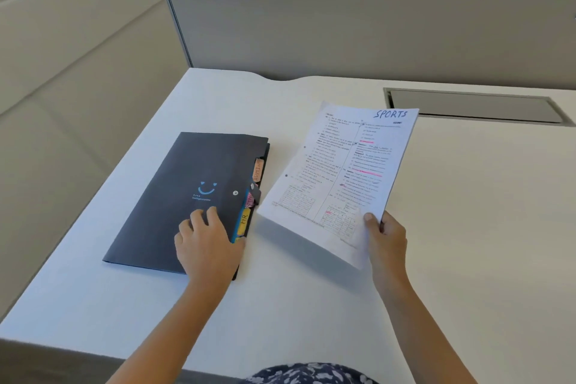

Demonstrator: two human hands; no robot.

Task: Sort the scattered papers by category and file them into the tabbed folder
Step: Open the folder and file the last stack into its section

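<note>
A dark tabbed folder with a smiley logo lies shut on the white desk. Coloured tabs stick out of its right edge, one of them marked HR. My left hand rests on the folder's near right corner, fingers on the cover, thumb at the tabbed edge. My right hand pinches the bottom right corner of a thin stack of printed papers held tilted above the desk. SPORTS is handwritten in blue at the top of the front sheet, which has pink highlights.
A grey partition runs along the desk's far edge. A recessed grey cable hatch sits in the desk at the back right. The desk's left edge drops off beside the folder, with beige floor beyond.
</note>
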